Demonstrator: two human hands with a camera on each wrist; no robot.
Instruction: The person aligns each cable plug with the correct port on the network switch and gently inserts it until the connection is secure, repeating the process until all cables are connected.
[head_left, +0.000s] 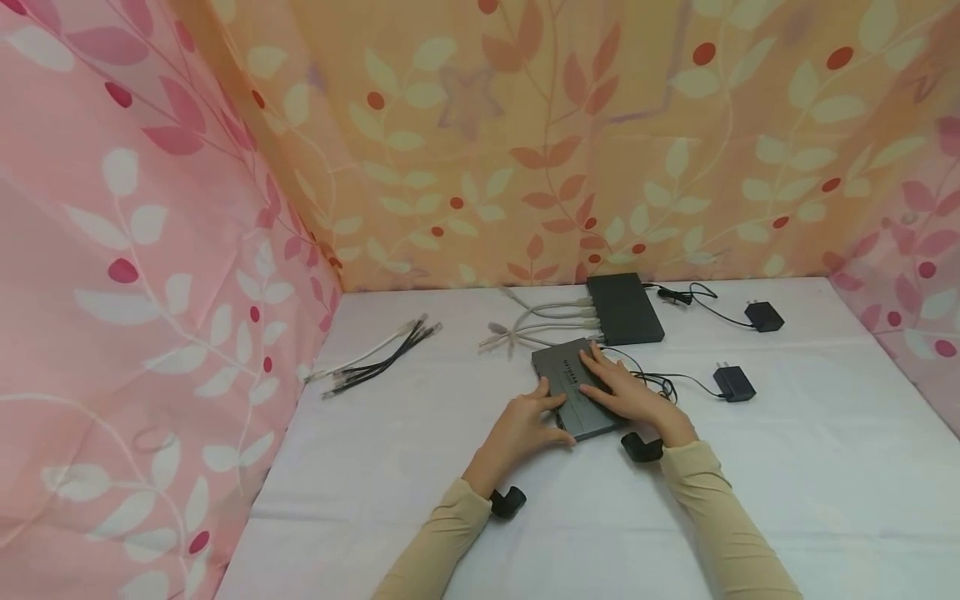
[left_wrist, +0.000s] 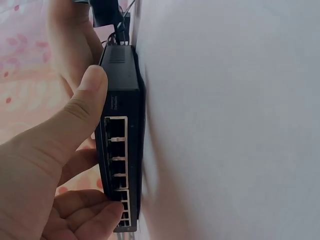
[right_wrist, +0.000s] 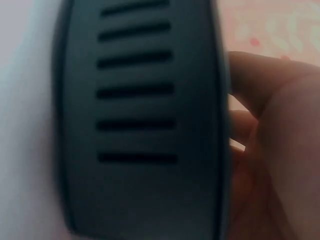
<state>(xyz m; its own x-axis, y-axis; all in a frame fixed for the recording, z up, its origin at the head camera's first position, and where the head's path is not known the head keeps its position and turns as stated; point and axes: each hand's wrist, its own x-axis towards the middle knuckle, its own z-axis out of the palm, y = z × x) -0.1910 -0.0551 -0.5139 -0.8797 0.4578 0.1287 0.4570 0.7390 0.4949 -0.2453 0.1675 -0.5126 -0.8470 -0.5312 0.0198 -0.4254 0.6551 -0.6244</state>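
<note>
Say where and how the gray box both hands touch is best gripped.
I'd probably grip the gray box by its vented short end, right hand coming from the near side and pinching top to bottom. It looks thin and flat; that end shows slots but no sockets, while ports line the left long side.

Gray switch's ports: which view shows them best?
Left wrist: the ports face the camera, large, though the left hand covers some at one end. Head shows the gray switch from above, ports too small to make out. Right wrist shows its slotted side, no ports.
</note>
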